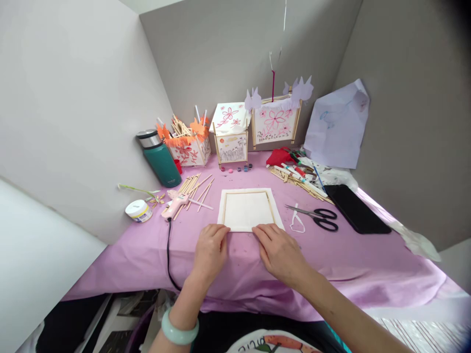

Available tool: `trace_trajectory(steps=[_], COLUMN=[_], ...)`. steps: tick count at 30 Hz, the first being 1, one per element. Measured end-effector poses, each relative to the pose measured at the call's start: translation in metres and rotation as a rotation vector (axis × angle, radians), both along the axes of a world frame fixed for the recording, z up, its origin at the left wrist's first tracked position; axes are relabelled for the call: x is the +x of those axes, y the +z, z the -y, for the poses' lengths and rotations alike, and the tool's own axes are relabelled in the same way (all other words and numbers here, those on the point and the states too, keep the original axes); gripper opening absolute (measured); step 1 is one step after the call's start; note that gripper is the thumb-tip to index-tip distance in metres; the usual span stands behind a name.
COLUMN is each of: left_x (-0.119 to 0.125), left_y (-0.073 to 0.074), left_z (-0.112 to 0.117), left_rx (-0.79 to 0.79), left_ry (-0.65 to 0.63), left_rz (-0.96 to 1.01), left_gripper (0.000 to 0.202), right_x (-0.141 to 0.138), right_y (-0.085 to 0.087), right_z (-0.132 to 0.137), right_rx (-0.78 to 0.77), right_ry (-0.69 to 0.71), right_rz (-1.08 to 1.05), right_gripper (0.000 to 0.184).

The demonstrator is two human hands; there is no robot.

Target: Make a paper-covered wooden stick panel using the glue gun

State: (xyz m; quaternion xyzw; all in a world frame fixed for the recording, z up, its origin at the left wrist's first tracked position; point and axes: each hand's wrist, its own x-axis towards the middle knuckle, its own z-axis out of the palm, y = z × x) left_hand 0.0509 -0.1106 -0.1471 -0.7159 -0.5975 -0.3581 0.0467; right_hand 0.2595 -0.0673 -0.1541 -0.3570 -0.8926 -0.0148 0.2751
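A sheet of white paper (247, 211) lies flat on the purple cloth in front of me, with thin wooden sticks (270, 203) forming a frame on it. At the paper's near left corner, my left hand (211, 250) is closed, fingertips pinching the edge. My right hand (281, 252) grips the same near edge towards its right end, fingers bent over it. The near stick is hidden, apparently under the paper's edge. Right of the paper lie a looped white strip (297, 223) and black-handled scissors (320, 217).
A pink glue gun (175, 203) with a black cord and loose sticks (200, 189) lie left, near a white jar (139, 211) and green bottle (162, 162). Decorated paper lanterns (231, 147) stand behind. A black phone (355, 208) lies right on the purple cloth (250, 264).
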Motion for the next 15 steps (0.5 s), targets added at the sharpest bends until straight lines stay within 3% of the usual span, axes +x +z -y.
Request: trace_trajectory(steps=[11,15], left_x=[0.025,0.021], left_y=[0.008,0.01], left_z=[0.001,0.0], left_rx=[-0.113,-0.135], left_ry=[0.222,0.184], left_rz=[-0.31,-0.305], left_gripper=[0.018,0.019], right_x=[-0.007,-0.006], right_y=[0.004,0.005], right_z=[0.002,0.001], right_rx=[-0.044,-0.061], right_ry=[-0.053,-0.056], right_rz=[0.036,0.013], right_gripper=[0.031,0.032])
